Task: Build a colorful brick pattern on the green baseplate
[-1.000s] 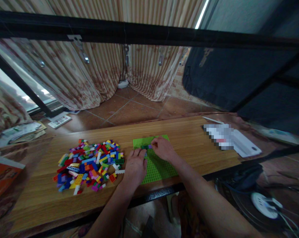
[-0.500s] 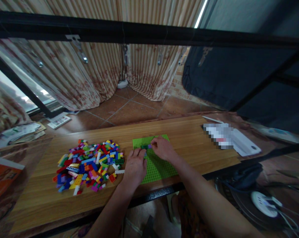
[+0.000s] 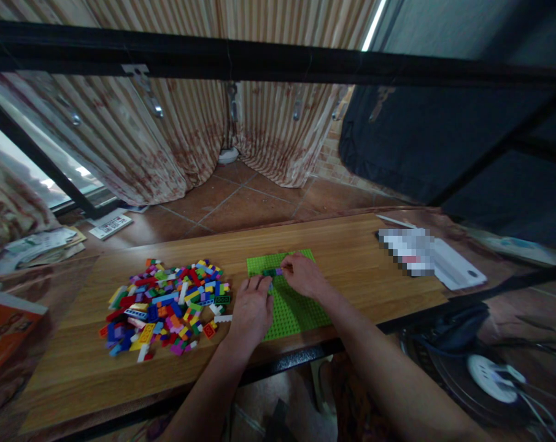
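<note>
"What does the baseplate (image 3: 289, 319) look like?"

"Bright lime green, flat and rectangular, covered in small round studs. It lies on the wooden table (image 3: 351, 252), and a shadow darkens its middle."

"Anything on it?"

"Near its far edge there's a dark green brick (image 3: 269, 272), with a small purple brick (image 3: 278, 271) just beside it on the right. Both look glossy and low, but I can't tell how firmly they sit on the studs."

"And the hands?"

"The right hand (image 3: 302, 274) is over the baseplate's far right part, thumb and forefinger drawn together at the purple brick. Whether they're clamped on it, I can't tell. The left hand (image 3: 251, 307) lies over the baseplate's left edge, palm down, fingers close together; what's under the fingertips is hidden."

"What's left of the baseplate?"

"A loose pile of bricks (image 3: 167, 307): red, blue, yellow, white, orange, pink, green, mostly jumbled at odd angles."
</note>
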Demonstrator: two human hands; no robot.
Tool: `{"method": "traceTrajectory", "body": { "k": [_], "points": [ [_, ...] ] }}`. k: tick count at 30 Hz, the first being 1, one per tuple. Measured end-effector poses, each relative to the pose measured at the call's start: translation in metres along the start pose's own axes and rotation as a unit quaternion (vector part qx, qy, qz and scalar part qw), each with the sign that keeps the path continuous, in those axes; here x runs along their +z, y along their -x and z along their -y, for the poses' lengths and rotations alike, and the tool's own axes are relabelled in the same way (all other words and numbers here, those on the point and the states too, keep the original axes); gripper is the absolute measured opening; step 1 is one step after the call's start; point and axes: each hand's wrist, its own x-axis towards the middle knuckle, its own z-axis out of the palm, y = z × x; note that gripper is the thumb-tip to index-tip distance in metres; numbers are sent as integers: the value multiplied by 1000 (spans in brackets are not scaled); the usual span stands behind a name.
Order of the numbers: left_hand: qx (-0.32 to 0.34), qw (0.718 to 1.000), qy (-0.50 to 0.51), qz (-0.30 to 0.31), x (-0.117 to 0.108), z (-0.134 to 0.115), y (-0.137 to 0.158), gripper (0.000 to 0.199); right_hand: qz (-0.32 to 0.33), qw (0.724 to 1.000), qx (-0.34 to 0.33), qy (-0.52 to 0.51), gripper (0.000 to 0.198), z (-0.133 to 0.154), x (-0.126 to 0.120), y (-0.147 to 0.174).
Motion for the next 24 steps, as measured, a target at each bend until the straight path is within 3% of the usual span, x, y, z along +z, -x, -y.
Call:
{"method": "traceTrajectory", "body": {
  "k": [24],
  "points": [
    [-18, 999, 12, 31, -4, -3, 0, 37, 3, 999, -18, -32, 17, -11, 4, -7]
  ]
}}
